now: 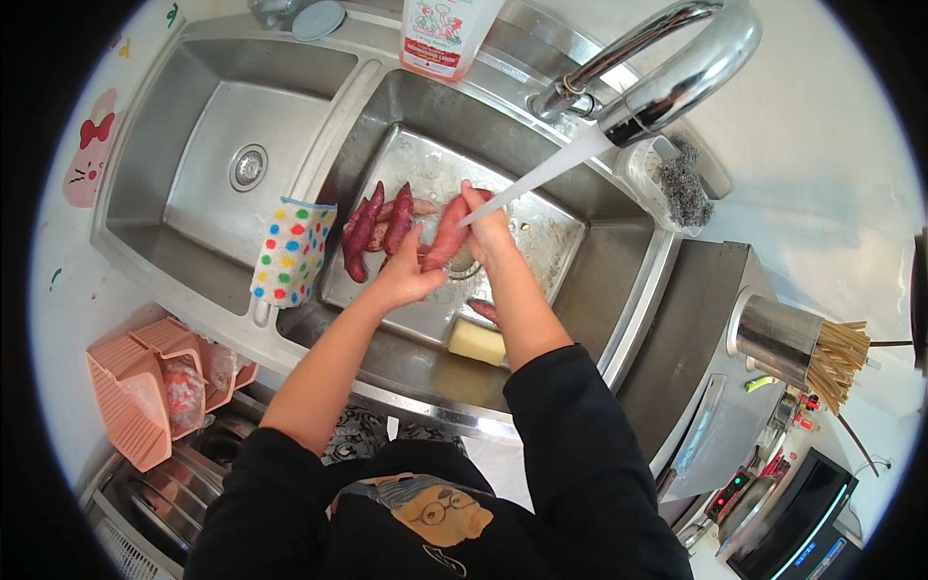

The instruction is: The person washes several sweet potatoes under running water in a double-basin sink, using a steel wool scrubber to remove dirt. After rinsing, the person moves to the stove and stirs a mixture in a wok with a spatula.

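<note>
Under the running water, my right hand [487, 221] grips a wet reddish sweet potato [445, 235] at a slant over the right sink basin [413, 156]. My left hand [407, 274] is at its lower end, thumb and forefinger spread around the tip; whether they grip it is hidden. Several darker purple-red sweet potatoes [364, 232] lie piled on the basin floor just left of my hands. A small piece of sweet potato [483, 310] rests nearer me, beside a pale yellow sponge [475, 341]. Water streams from the chrome faucet [674, 87] onto the held sweet potato.
A polka-dot cloth [293, 254] hangs over the divider beside the left basin [217, 138]. Behind stands a dishwashing liquid bottle [444, 43]. At right are a steel-wool scrubber [684, 185], a chopstick holder [779, 339] and a cleaver [697, 428]. A pink bin [134, 402] hangs lower left.
</note>
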Tool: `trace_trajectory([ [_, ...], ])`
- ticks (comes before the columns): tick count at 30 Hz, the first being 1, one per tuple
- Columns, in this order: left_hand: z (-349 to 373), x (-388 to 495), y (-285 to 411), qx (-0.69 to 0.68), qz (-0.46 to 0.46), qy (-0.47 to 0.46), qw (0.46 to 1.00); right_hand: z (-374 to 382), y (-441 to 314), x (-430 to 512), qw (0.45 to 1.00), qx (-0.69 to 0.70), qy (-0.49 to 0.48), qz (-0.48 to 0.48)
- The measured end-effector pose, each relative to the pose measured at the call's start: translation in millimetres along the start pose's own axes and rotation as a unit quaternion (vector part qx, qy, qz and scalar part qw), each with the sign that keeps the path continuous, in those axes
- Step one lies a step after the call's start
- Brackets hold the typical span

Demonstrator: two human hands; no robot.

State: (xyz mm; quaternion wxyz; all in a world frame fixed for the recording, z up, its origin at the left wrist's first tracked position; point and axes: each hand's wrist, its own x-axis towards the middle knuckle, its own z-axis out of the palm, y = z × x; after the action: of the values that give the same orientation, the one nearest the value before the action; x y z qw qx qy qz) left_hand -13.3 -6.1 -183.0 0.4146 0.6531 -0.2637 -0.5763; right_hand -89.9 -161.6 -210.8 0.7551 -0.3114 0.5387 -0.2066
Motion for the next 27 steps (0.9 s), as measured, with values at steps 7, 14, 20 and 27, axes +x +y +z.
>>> trace_trajectory([
  [7, -32.3, 19.7, -17.2, 0.196, 0.061, 0.217, 0.954, -106.1, 88.3, -24.3, 0.833, -0.551, 0.048, 0.003],
  [14, -65.4, 21.4, -63.8, 0.32, -0.089, 0.232, 0.914, -162.4, 145.2, -46.8, 0.648, -0.758, -0.049, -0.065],
  [20, -14.4, 21.8, -42.8, 0.31, 0.114, 0.28, 0.901, -77.1, 76.7, -47.3, 0.909, -0.392, 0.02, -0.138],
  [27, 26.3, 47.3, 14.6, -0.349, -0.054, 0.098, 0.93, 17.3, -1.1, -45.1, 0.991, 0.108, -0.071, 0.025],
])
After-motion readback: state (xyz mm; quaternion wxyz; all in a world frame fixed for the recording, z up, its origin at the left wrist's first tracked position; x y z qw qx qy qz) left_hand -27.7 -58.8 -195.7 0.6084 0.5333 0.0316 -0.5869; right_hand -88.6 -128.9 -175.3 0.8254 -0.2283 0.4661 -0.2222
